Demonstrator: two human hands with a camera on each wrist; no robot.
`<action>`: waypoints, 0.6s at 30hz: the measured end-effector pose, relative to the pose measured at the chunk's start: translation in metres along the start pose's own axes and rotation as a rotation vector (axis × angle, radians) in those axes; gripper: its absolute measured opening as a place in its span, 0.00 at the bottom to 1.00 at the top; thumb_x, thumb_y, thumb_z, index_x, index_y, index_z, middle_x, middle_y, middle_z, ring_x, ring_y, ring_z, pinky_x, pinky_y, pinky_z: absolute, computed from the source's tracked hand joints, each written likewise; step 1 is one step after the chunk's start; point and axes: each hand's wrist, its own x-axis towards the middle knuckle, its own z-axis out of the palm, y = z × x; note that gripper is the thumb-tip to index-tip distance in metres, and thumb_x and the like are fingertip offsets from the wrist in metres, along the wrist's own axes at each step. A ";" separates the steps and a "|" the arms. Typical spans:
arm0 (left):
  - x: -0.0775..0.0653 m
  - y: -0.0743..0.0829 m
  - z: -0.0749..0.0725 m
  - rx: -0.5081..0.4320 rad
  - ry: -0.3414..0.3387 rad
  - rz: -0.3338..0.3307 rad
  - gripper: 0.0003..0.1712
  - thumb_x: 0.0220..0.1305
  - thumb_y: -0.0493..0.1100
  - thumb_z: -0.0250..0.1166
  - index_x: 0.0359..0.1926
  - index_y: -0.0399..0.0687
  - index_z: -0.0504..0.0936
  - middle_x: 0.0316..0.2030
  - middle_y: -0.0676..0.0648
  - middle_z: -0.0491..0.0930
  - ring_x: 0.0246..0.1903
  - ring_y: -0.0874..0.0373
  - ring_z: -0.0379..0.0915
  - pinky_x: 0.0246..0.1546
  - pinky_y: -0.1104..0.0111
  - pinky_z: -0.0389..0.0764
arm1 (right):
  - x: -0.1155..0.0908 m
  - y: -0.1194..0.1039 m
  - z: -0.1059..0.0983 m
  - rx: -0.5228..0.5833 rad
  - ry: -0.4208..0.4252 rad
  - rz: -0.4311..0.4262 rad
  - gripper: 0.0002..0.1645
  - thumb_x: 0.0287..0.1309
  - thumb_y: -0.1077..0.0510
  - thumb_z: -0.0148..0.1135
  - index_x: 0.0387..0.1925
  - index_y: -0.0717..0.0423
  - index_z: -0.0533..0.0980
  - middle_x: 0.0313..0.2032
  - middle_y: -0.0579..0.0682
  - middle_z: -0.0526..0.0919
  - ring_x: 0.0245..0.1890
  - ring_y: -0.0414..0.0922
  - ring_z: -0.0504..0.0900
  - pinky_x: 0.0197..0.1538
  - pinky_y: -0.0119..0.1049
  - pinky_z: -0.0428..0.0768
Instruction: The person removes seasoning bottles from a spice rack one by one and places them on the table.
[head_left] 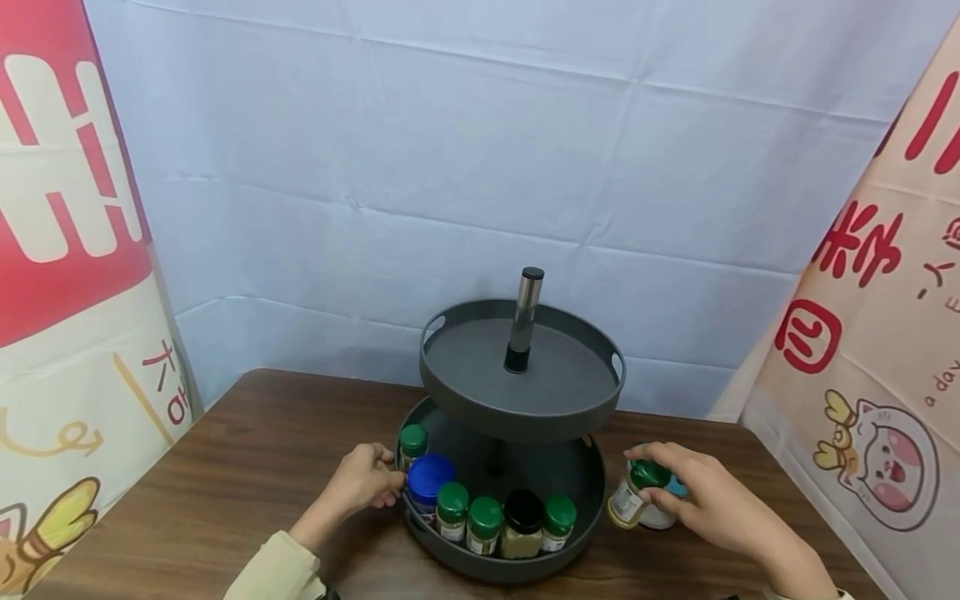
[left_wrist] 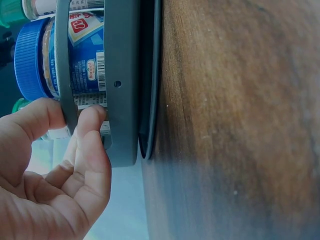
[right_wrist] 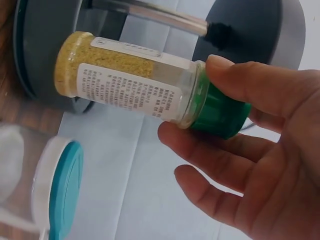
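My right hand (head_left: pixel 705 497) grips a spice jar (right_wrist: pixel 127 77) by its green lid, fingers and thumb on opposite sides. The jar holds yellowish granules behind a white printed label, and it is tilted beside the lower tray. My left hand (head_left: pixel 365 479) pinches the rim of the lower tray (left_wrist: pixel 122 115) at its handle slot, thumb over the edge. Along that tray's near side stand a blue-lidded jar (head_left: pixel 431 477), several green-lidded spice jars (head_left: pixel 484 518) and a black-lidded jar (head_left: pixel 522 514).
The upper tray (head_left: pixel 555 400) of the dark grey two-tier stand has a metal post (head_left: pixel 527 312) at its centre. A clear container with a turquoise lid (right_wrist: pixel 66 190) stands right of the stand, partly behind my right hand. A wooden table (head_left: pixel 300 433) is underneath; cloth hangs around.
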 end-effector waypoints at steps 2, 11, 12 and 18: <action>0.000 0.000 0.000 0.000 -0.002 -0.001 0.20 0.49 0.32 0.66 0.41 0.24 0.71 0.17 0.45 0.78 0.15 0.53 0.76 0.16 0.64 0.78 | -0.005 0.005 -0.002 -0.008 -0.009 0.014 0.24 0.53 0.59 0.66 0.53 0.51 0.73 0.47 0.49 0.78 0.42 0.38 0.77 0.35 0.34 0.79; 0.001 0.000 0.000 0.001 -0.007 0.012 0.20 0.49 0.33 0.66 0.42 0.24 0.71 0.17 0.46 0.78 0.16 0.53 0.76 0.17 0.63 0.78 | -0.026 0.029 -0.004 0.040 -0.132 0.102 0.22 0.49 0.62 0.68 0.47 0.62 0.74 0.41 0.54 0.79 0.35 0.33 0.76 0.31 0.32 0.77; 0.001 0.000 0.000 0.002 -0.006 0.012 0.20 0.49 0.33 0.66 0.42 0.24 0.71 0.17 0.46 0.78 0.16 0.53 0.76 0.17 0.64 0.78 | -0.028 0.031 -0.005 0.055 -0.159 0.130 0.22 0.49 0.62 0.68 0.47 0.63 0.74 0.41 0.54 0.79 0.35 0.34 0.76 0.31 0.33 0.77; 0.000 -0.001 0.000 -0.004 -0.011 -0.002 0.20 0.50 0.33 0.66 0.42 0.24 0.71 0.17 0.45 0.78 0.16 0.53 0.76 0.17 0.64 0.78 | -0.040 0.041 -0.007 0.103 -0.262 0.272 0.23 0.48 0.62 0.68 0.48 0.62 0.73 0.41 0.51 0.79 0.34 0.35 0.77 0.31 0.35 0.77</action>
